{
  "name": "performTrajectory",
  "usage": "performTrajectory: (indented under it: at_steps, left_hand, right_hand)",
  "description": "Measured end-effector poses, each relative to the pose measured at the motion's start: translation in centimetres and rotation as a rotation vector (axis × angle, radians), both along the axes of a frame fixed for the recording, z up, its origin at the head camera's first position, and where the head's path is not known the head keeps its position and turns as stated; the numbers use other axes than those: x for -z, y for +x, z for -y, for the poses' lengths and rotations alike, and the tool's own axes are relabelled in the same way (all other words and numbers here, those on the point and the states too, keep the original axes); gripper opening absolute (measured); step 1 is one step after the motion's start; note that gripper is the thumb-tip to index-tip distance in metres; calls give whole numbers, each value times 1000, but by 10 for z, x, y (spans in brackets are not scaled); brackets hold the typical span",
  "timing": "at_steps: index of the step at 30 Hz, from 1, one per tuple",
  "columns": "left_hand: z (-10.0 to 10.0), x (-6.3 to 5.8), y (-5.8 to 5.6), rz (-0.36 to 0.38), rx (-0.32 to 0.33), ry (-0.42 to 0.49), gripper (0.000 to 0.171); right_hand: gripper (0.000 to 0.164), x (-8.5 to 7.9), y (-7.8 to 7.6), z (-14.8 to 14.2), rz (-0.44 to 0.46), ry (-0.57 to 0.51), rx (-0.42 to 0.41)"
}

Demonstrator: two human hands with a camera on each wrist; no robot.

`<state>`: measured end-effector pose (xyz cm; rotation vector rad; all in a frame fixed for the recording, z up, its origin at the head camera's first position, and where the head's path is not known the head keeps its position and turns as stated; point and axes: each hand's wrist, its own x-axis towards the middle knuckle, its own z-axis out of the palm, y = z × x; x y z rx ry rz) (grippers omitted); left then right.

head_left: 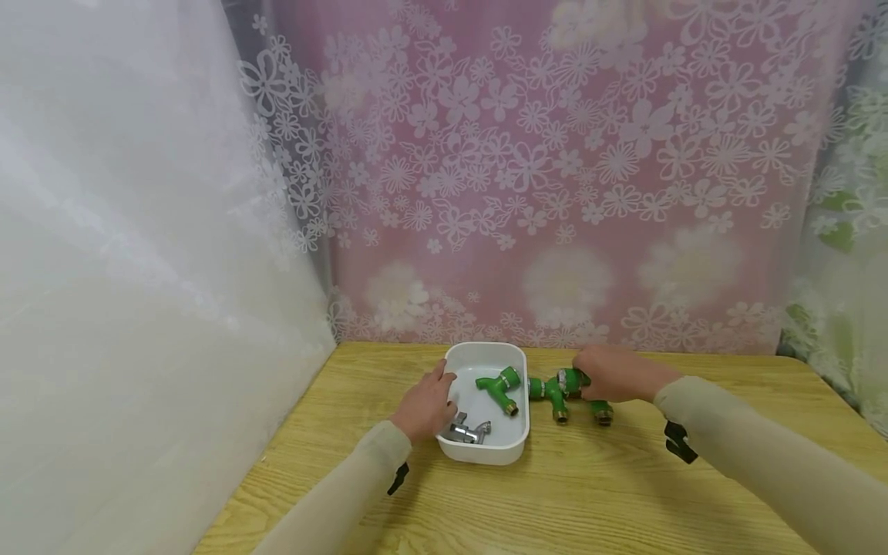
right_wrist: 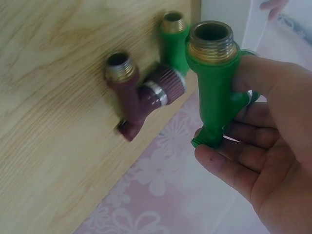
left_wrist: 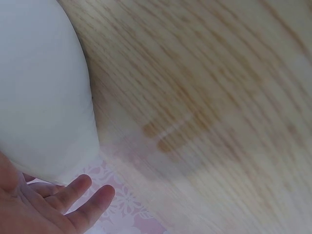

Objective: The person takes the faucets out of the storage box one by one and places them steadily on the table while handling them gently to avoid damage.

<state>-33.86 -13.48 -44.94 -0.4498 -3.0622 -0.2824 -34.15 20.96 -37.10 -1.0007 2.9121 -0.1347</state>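
My left hand [head_left: 425, 407] rests at the left rim of a white plastic tray [head_left: 522, 432]. In the left wrist view, its fingers [left_wrist: 100, 204] reach out loosely beside the tray's outer wall [left_wrist: 44, 87]. Inside the tray lie a green faucet [head_left: 498, 388] and a chrome faucet [head_left: 466, 432]. My right hand [head_left: 617, 374] grips another green faucet [right_wrist: 214, 92] right of the tray, its brass threaded end turned toward the wrist camera. On the table below it are a maroon faucet [right_wrist: 129, 92] and a green one [head_left: 553, 391] next to the tray.
The wood-grain table [head_left: 333, 478] carries everything. A pink floral curtain [head_left: 555, 193] hangs behind its far edge, and a white sheet [head_left: 139, 270] slopes along the left side. On the right hangs a patterned translucent sheet [head_left: 846, 293].
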Motion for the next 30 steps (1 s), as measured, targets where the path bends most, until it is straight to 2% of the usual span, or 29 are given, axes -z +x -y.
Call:
performTrajectory:
  at_steps: [5,12,19,30]
  left_hand:
    - [-1,-2,2,1,2,6,54]
    - [-1,-2,2,6,-4,5,55]
    - [-1,-2,2,5,-4,3,54]
    - [-1,0,0,20,-10,12,55]
  right_hand:
    - [16,-1,2,-10,-8,9,8]
    - [19,6,-4,-26,14,9,45]
    - [16,14,-6,-42,-40,-1,28]
    - [20,24,-11,-60,8,-36,34]
